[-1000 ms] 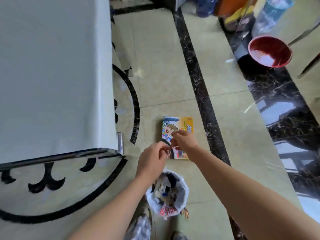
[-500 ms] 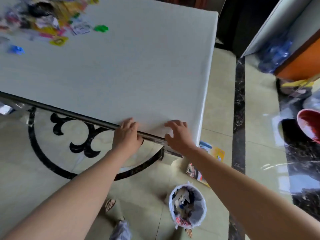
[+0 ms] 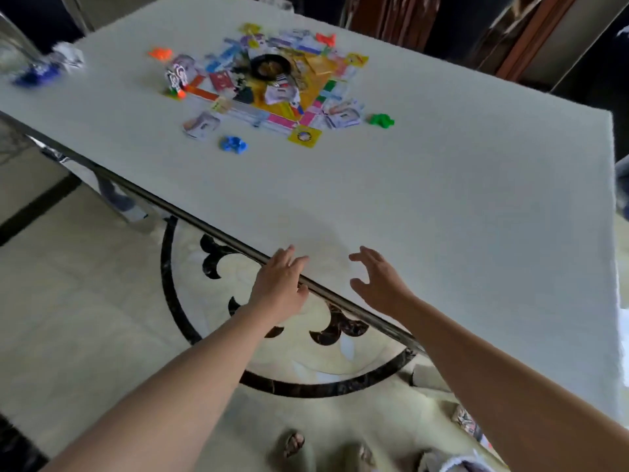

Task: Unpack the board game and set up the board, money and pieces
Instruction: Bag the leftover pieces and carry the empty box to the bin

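Shifted along table (image 3: 442, 199) edge: my left hand (image 3: 279, 284), right hand (image 3: 377, 284) spread, empty, arms outstretched; board (image 3: 320, 74) well beyond fingertips (image 3: 355, 257).

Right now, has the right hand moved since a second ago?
Yes. The right hand rose from down by the floor to the table top. It is now just past the metal edge rail, fingers spread, empty.

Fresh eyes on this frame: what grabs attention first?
The colourful game board, strewn with cards, sits at the far middle of the white table, with a green piece, a blue piece and an orange piece around it. Nearer, the left hand and right hand are spread open and empty at the table's near metal edge.
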